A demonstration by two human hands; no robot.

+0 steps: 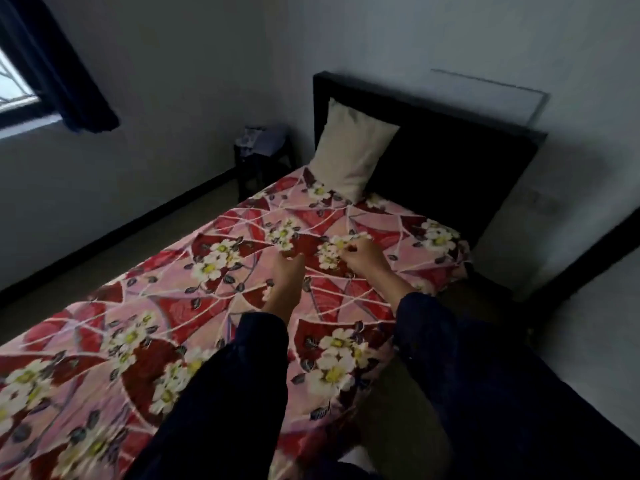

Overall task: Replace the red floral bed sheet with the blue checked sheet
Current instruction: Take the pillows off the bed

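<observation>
- Covering the whole bed, the red floral sheet [173,323] is lying spread flat.
- The pillow [349,157] is leaning on its head end; pulling the sheet now is likely tumbling it down.
- Both arms are reaching out; the left hand [287,268] and right hand [360,254] are curling fingers onto the cloth, and I cannot tell whether they are gripping it.
</observation>
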